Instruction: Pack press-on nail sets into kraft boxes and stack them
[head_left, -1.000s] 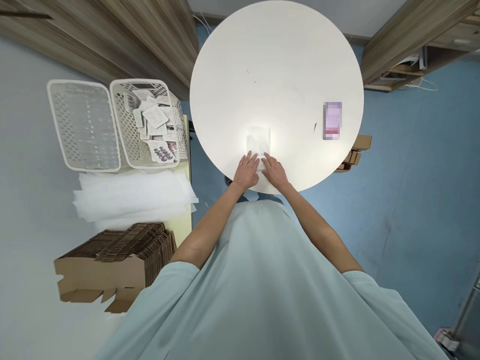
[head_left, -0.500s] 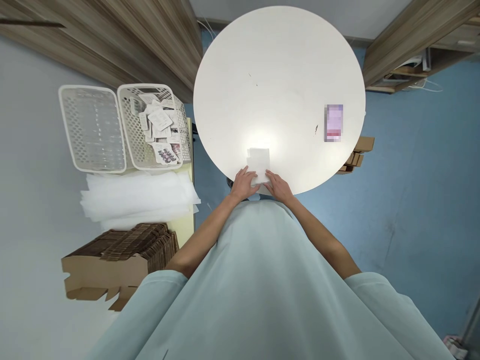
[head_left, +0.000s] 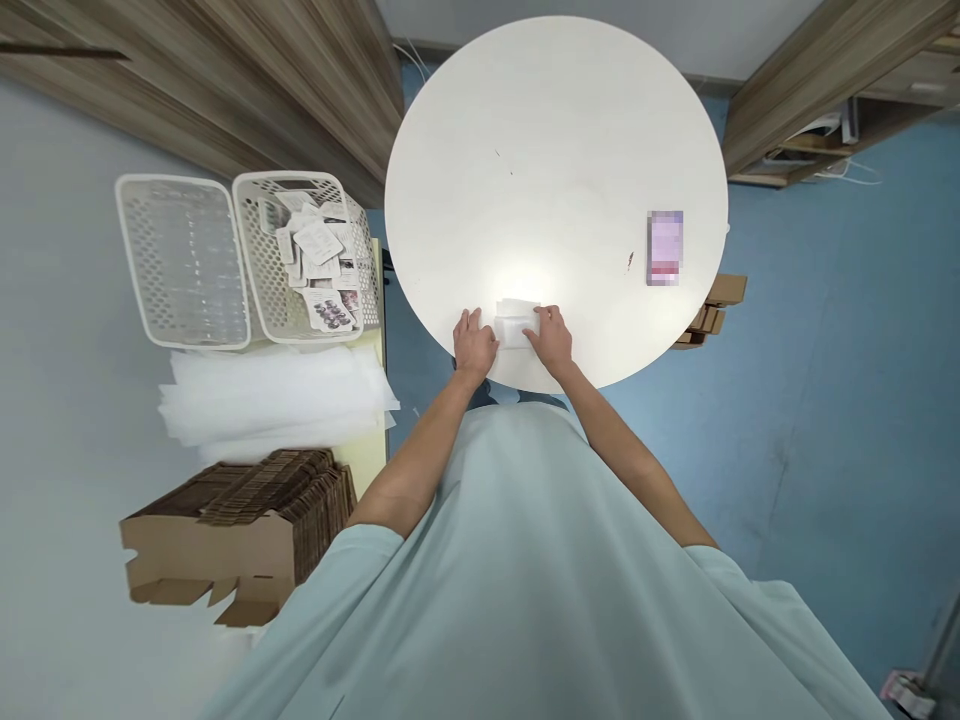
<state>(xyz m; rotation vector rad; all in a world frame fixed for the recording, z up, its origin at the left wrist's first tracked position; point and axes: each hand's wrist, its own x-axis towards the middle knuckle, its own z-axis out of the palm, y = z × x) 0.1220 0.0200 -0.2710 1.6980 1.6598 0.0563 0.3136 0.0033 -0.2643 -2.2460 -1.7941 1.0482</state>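
A white, slightly see-through foam sheet (head_left: 514, 333), folded into a small flat packet, lies near the close edge of the round white table (head_left: 555, 120). Whatever may be inside its folds is hidden. At its left side my left hand (head_left: 474, 347) rests on the tabletop, fingers apart, with the thumb beside the packet's edge. My right hand (head_left: 553, 340) grips the packet's right side, its thumb on the folded part and its fingers bent at the upper right corner.
A blurred purple item (head_left: 665, 248) lies on the table's right part. To the left stand a white basket of cards (head_left: 319, 245), another basket with clear plastic pieces (head_left: 184, 260), stacked white foam sheets (head_left: 277, 395) and flattened brown cartons (head_left: 217, 545). Small brown boxes (head_left: 701, 325) sit beyond the table's right edge.
The sheet's near part has been folded up and away from me, so the packet is shorter. Both hands have moved forward, the left one also a little outward.
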